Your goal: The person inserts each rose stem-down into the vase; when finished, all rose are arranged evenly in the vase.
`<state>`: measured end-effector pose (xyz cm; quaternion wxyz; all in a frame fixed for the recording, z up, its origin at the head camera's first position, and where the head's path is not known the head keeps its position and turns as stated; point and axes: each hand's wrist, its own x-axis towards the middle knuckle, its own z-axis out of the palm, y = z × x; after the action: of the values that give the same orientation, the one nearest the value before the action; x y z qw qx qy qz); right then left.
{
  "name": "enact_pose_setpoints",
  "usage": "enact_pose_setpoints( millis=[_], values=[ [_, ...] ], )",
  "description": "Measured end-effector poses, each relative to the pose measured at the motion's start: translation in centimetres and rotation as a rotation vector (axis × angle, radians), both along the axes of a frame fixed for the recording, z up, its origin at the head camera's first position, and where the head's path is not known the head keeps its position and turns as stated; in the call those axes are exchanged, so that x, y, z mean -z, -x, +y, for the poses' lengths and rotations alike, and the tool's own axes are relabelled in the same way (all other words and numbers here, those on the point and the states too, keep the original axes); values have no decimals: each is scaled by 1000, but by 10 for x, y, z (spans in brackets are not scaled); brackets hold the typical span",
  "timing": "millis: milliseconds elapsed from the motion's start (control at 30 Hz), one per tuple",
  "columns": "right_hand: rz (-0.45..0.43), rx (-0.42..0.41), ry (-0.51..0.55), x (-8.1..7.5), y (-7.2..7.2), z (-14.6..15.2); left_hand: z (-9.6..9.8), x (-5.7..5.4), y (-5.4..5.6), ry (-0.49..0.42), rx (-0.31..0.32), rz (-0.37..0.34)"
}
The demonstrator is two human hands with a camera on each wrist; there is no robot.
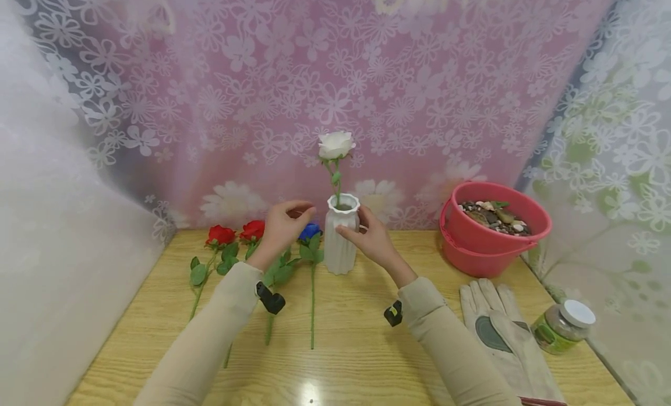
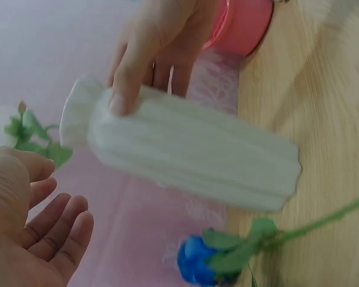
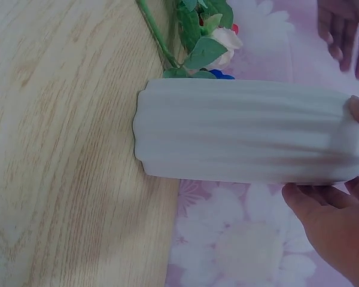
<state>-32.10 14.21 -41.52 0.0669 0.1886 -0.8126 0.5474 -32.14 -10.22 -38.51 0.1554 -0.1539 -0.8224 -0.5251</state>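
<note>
White, likely brittle, the vase [image 1: 338,253] is needing care, right hand [image 1: 374,240] gripping high at three o'clock, left hand [image 1: 281,226] relaxed at nine.

The person in front of me wears long beige sleeves in a plain, matte cloth. The left sleeve [image 1: 201,342], at 7 o'clock on the scene, creases softly towards its cuff [image 1: 243,281]; the right sleeve [image 1: 458,348], at 5 o'clock, looks much the same, with a crease line setting off its loose cuff [image 1: 421,296]. A small black device [image 1: 271,299], rounded and rather elongated, sits at 4 o'clock from the left cuff. Its stubbier black partner [image 1: 393,314], at 8 o'clock from the right one, carries a tiny yellowish mark. Beyond the cloth, the left hand [image 1: 282,226] and right hand [image 1: 373,240] are bare.
</note>
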Motion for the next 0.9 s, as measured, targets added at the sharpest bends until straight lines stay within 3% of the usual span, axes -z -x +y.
enact_pose_setpoints(
  millis=[467, 733, 900],
  values=[
    [-9, 75, -63, -3, 5, -3, -94, 22, -28, 91, -98, -17],
    [6, 61, -54, -3, 9, -1, -146, 30, -55, 161, -138, -134],
    [-14, 44, -48, -3, 9, 0, -178, 33, -71, 168, -194, -209]
  ],
)
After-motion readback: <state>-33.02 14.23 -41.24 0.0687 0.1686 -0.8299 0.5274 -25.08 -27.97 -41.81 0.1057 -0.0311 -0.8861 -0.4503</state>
